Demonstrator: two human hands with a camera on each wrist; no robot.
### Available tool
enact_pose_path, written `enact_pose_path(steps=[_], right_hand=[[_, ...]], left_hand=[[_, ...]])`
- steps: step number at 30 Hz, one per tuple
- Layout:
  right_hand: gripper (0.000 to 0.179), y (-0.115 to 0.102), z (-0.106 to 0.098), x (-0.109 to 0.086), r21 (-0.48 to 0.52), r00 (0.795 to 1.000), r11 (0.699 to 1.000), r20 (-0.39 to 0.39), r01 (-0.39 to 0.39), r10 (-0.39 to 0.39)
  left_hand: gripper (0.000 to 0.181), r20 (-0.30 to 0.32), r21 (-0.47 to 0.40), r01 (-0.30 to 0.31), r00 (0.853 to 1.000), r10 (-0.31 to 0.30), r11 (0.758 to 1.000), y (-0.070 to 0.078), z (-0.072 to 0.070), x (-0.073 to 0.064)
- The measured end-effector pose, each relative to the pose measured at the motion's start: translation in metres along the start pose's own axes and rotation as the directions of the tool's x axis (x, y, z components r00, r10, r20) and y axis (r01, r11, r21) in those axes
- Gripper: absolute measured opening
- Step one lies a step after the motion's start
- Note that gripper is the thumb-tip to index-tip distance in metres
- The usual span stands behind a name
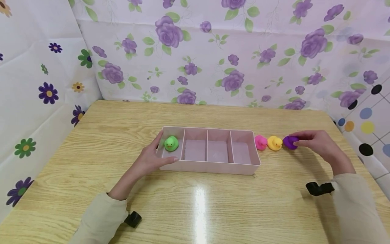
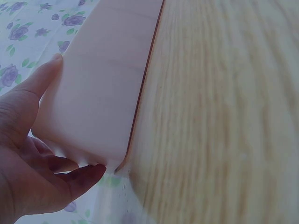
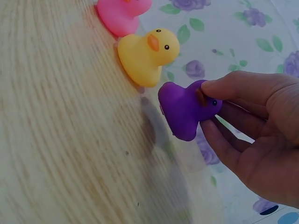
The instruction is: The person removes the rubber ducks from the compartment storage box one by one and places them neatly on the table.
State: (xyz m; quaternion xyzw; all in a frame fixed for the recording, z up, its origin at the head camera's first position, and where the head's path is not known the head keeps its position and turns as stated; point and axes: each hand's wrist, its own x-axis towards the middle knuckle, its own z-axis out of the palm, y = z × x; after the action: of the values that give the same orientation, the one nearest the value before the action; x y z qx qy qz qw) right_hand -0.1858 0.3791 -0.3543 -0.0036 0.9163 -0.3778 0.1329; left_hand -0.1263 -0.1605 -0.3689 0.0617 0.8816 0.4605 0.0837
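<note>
My left hand [image 1: 151, 157] grips the left end of a pale pink divided box [image 1: 210, 166]. Its thumb lies along the front wall and its fingers bend around the end, as the left wrist view shows. Inside the leftmost compartment sits a green rubber duck [image 1: 171, 144]. Over on the right, my right hand [image 1: 320, 144] pinches a purple rubber duck [image 3: 184, 109] by its head between thumb and fingers. In the right wrist view that duck is tilted, with a shadow on the wood beside it.
Between the box and the purple duck, a pink rubber duck [image 1: 261, 142] and a yellow rubber duck [image 1: 275, 143] stand in a row. The pink one is right at the box's right end. A flowered cloth [image 1: 207, 67] hangs behind the wooden table [image 1: 170, 203].
</note>
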Motion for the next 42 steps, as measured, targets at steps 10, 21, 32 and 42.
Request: enact_pose_path(steps=[10,21,32,42], right_hand=[[0.06,0.008,0.002,-0.001,0.003,1.0,1.0,0.024,-0.015,0.015],[0.064,0.008,0.002,-0.001,0.032,0.999,0.999,0.04,-0.006,0.005],[0.065,-0.003,0.002,-0.004,0.085,0.997,0.995,-0.064,0.049,-0.044],[0.059,-0.038,0.011,-0.013,-0.015,0.987,0.993,-0.113,0.115,-0.116]], left_hand=[[0.109,-0.003,0.002,0.001,1.0,-0.001,1.0,0.001,0.0,0.0],[0.109,-0.005,-0.003,0.004,1.0,-0.004,1.0,0.0,0.0,-0.001],[0.111,-0.005,-0.005,0.005,1.0,-0.005,1.0,0.001,0.0,0.0],[0.111,-0.003,-0.002,0.006,1.0,-0.006,1.0,0.001,0.0,-0.001]])
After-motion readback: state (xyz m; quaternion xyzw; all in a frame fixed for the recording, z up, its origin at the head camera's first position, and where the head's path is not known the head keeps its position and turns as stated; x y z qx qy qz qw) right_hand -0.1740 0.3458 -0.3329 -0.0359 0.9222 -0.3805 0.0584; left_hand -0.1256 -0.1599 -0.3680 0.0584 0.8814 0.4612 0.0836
